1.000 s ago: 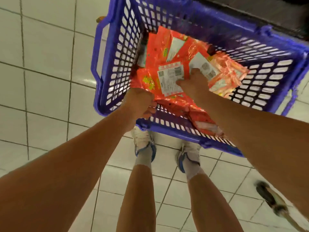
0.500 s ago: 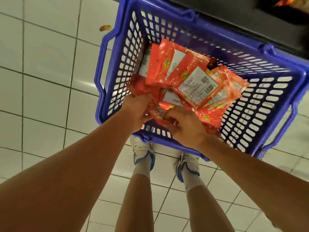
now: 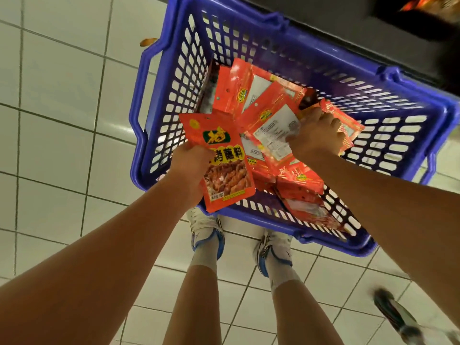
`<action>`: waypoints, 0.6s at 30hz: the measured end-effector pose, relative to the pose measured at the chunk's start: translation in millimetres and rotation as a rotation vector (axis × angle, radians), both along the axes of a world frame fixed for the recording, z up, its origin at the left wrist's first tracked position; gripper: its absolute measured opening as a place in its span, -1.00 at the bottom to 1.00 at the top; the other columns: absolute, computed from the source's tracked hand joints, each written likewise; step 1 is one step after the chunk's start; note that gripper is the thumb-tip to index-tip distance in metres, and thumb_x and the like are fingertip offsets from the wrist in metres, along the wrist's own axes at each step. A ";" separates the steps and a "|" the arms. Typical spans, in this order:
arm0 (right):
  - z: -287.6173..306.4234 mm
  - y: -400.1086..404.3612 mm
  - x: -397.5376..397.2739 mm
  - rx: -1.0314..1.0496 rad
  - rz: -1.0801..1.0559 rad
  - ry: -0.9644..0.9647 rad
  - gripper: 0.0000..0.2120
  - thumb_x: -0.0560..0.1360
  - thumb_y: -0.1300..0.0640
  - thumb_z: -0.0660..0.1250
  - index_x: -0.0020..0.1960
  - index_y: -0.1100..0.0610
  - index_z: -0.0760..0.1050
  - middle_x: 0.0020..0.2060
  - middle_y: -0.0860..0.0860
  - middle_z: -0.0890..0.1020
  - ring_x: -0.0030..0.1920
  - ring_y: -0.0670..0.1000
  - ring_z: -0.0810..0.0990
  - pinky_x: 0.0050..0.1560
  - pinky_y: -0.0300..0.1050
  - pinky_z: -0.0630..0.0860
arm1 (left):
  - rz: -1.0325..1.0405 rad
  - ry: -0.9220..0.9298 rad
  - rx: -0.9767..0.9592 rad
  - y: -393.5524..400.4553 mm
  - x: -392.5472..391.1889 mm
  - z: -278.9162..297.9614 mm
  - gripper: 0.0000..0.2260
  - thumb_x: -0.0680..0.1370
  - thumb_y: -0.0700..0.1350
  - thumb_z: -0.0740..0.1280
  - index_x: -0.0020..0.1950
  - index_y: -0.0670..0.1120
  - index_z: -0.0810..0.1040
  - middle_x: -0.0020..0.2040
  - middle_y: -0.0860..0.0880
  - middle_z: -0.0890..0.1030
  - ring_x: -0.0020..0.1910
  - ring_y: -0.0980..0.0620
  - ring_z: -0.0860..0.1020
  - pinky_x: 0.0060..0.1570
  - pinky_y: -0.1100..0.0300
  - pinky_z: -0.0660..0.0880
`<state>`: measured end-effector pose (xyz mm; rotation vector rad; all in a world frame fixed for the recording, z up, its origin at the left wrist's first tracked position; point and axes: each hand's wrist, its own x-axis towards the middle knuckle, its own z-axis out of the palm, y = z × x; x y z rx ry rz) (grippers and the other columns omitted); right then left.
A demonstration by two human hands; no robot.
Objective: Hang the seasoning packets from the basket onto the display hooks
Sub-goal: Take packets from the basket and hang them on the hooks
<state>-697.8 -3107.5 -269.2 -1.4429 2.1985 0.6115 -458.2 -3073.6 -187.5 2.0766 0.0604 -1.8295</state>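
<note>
A blue plastic basket [image 3: 159, 125] stands on the tiled floor and holds several orange-red seasoning packets [image 3: 239, 90]. My left hand [image 3: 190, 168] grips one packet [image 3: 221, 160] face up above the basket's near left corner, with its printed front showing. My right hand [image 3: 317, 135] reaches into the pile and its fingers curl round the edge of another packet [image 3: 275, 131] that shows its white label side. More packets lie heaped against the near wall under my right forearm. The display hooks are out of view.
A dark shelf base [image 3: 373, 33] runs along the top right behind the basket, with something orange [image 3: 418, 3] at its top edge. My two feet in white shoes [image 3: 206, 230] stand just before the basket. A dark blurred object [image 3: 395, 314] lies on the floor at lower right.
My left hand has lifted one packet out of the pile and turned its front up. My right hand has moved from the near edge to deeper right in the pile.
</note>
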 end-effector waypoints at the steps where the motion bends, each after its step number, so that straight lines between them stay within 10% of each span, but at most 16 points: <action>1: -0.3 -0.9 -2.5 -0.015 -0.006 0.009 -0.34 0.48 -0.12 0.43 0.43 0.18 0.29 0.35 0.22 0.46 0.38 0.28 0.39 0.31 0.26 0.37 | -0.001 -0.002 0.004 -0.1 -1.4 0.8 -0.77 0.56 -0.34 0.24 -0.02 -0.06 0.61 -0.17 -0.08 0.75 -0.23 -0.12 0.74 -0.34 0.00 0.66; 9: 64.0 42.3 18.0 -0.208 0.025 -0.634 -0.83 0.53 0.08 0.41 -0.05 -0.01 0.39 -0.33 -0.22 0.46 -0.36 -0.19 0.52 -0.50 -0.39 0.31 | 0.033 0.095 -0.047 -1.9 -21.7 21.7 -0.73 0.68 -0.16 0.26 0.38 -0.09 0.51 0.18 -0.16 0.68 0.12 -0.22 0.68 0.16 -0.24 0.58; 18: 134.8 85.9 70.7 -0.155 0.197 -0.879 -0.69 0.49 0.03 0.36 0.17 0.14 0.47 0.03 0.07 0.55 -0.07 0.10 0.57 -0.21 -0.02 0.51 | -0.090 0.104 -0.137 10.6 -40.8 59.6 -0.84 0.59 -0.28 0.36 0.12 -0.12 0.64 -0.09 -0.12 0.71 -0.12 -0.14 0.68 -0.16 0.01 0.61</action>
